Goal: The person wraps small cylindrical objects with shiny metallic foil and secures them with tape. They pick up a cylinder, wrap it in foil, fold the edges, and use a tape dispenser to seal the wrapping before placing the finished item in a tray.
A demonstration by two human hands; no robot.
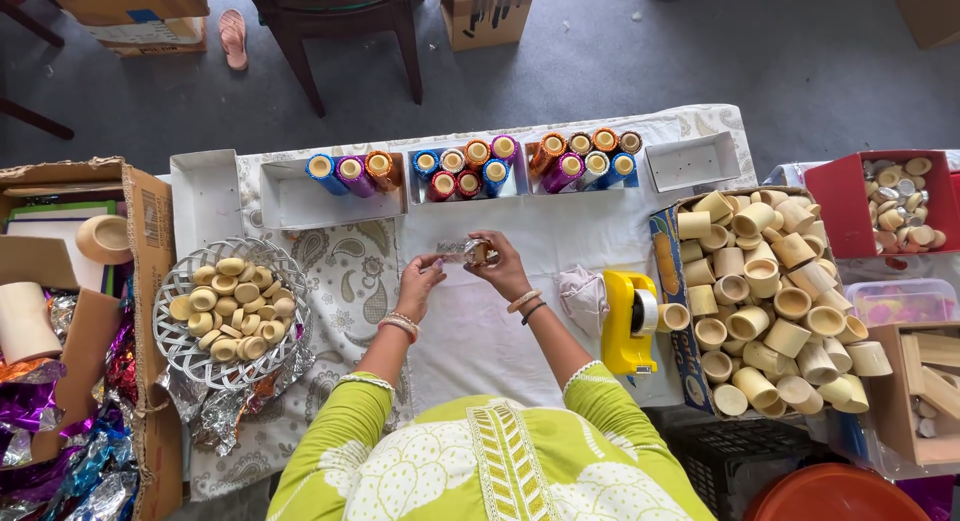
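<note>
- Near: green sleeves reaching over the cloth-covered table (470, 341).
- Left hand (420, 281) and right hand (500, 266) both pinched on a small foil-wrapped cup (472, 250), mid-table.
- Left: wire basket (180, 346) of round caps; right: yellow tape dispenser (628, 321), box of bare cups (765, 291).
- Far: white trays (290, 206) holding coloured wrapped cups (470, 166).

Yellow tape dispenser (628, 321), wire basket (180, 341) of caps, box of wooden cups (770, 301).
</note>
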